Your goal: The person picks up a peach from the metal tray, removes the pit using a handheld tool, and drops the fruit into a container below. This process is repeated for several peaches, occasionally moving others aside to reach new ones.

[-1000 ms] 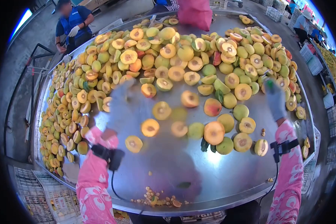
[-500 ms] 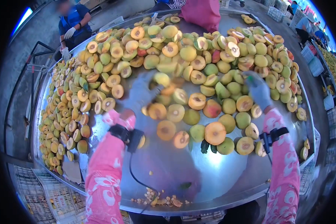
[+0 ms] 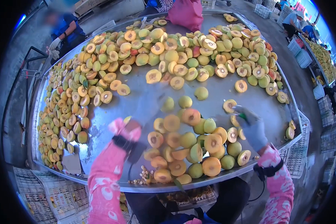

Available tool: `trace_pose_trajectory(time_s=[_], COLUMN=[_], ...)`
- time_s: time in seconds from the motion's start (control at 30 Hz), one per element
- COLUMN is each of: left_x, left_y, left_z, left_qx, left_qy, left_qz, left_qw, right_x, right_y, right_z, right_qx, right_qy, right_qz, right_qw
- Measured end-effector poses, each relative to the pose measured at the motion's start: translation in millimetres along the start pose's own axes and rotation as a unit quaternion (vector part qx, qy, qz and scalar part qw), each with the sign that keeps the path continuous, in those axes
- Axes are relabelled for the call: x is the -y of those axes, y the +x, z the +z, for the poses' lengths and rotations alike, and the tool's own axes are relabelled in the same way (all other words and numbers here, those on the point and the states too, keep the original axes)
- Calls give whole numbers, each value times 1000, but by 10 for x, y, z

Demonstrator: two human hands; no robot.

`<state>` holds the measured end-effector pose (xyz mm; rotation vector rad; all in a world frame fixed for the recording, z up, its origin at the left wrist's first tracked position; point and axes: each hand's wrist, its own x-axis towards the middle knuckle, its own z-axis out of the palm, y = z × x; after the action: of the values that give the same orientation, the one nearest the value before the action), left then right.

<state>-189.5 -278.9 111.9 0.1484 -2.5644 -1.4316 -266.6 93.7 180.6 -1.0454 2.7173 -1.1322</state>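
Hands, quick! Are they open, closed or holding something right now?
Left hand: too blurred to tell.
Right hand: fingers bent, something green by them; can't tell if it's held.

a red-pink fabric bag (image 3: 185,14) rests at the far edge of the silver metal counter (image 3: 209,178). a person in dark blue clothing and pale gloves (image 3: 71,30) is positioned beyond the left edge, near a black tubular metal frame (image 3: 31,47). white slatted plastic crates (image 3: 59,190) occupy the lower left floor. a light-shirted person (image 3: 293,20) is located at upper right.
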Motion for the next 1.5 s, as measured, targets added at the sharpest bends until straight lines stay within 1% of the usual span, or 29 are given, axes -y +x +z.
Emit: trace_pose_trajectory(time_s=[0.03,0.07,0.1,0.13,0.17,0.23,0.27,0.3,0.37,0.4,0.43,0.5,0.57,0.63,0.7,0.73,0.77,0.83,0.9,0.97,1.0,1.03,1.07,1.13,1.17,1.23,1.3,1.47,1.5], left_x=[-28,2,62,131,127,190,296,341,356,103,-156,-477,-685,-852,-1000,-1118,-1162,-1289,-1669,-2009,-2068,-2097,-2070,-1885,-1767,-1982,-1934,-1977,-1994], left_y=[268,436,590,712,797,883,885,875,741,586,426,80,-243,-598,-1025,-1301,-1623,-2272,-2810,-3118,-3235,-3319,-3319,-3313,-3309,-3178,-3197,-3388,-3416], left_z=[-32,26,134,240,305,421,418,370,301,275,249,338,343,256,111,-25,-183,-401,-381,8,216,411,589,906,1008,910,889,910,923], left_qx=[-67,-69,-89,-109,-109,-115,-135,-131,-129,-73,-59,-84,-62,-47,-44,-50,-58,-56,-20,53,114,177,179,131,109,109,108,74,59], left_qy=[261,261,328,392,391,430,411,417,160,-65,-275,-434,-456,-473,-373,-280,-281,-175,-70,-40,-37,-38,-42,-186,-291,-353,-355,-376,-402], left_qz=[88,93,65,36,38,-68,-24,-20,28,-59,-163,-135,-124,-120,-131,-127,-146,-195,-273,-179,-184,-192,-195,-182,-222,-336,-326,-307,-311], left_qw=[959,958,938,913,913,893,901,899,978,994,946,887,879,871,918,950,947,963,959,982,976,965,963,957,924,866,870,871,859], right_x=[-60,-193,-298,-318,-337,-394,-422,-438,-420,-440,-455,-441,-425,-536,-594,-655,-701,-686,-697,-745,-712,-688,-678,-681,-699,-732,-727,-682,-666], right_y=[-134,-333,-539,-704,-852,-973,-1013,-1054,-1065,-1065,-1064,-1059,-1076,-1109,-1114,-1113,-1117,-1103,-1086,-1081,-1057,-1060,-1080,-1074,-1089,-1073,-1075,-1056,-1090], right_z=[-129,-198,-211,-192,-172,-120,-72,-38,-56,-42,-41,-49,-36,5,51,71,87,89,94,135,133,120,100,94,90,118,81,101,98], right_qx=[-21,-24,-26,-30,-39,-48,-59,-70,-64,-89,-112,-130,-125,-126,-156,-160,-163,-140,-144,-134,-134,-128,-121,-124,-135,-152,-171,-167,-167], right_qy=[-31,-92,-153,-155,-121,-83,-86,-89,-104,-93,-84,-72,-79,-79,-91,-82,-74,-89,-105,-147,-146,-147,-150,-137,-122,-138,-146,-153,-153], right_qz=[95,80,66,66,55,46,50,55,84,72,57,37,61,41,42,27,14,25,28,25,21,38,57,77,89,91,78,107,104], right_qw=[995,992,986,985,990,994,993,992,989,989,988,988,987,988,983,983,984,986,984,980,980,980,980,980,979,975,971,968,968])
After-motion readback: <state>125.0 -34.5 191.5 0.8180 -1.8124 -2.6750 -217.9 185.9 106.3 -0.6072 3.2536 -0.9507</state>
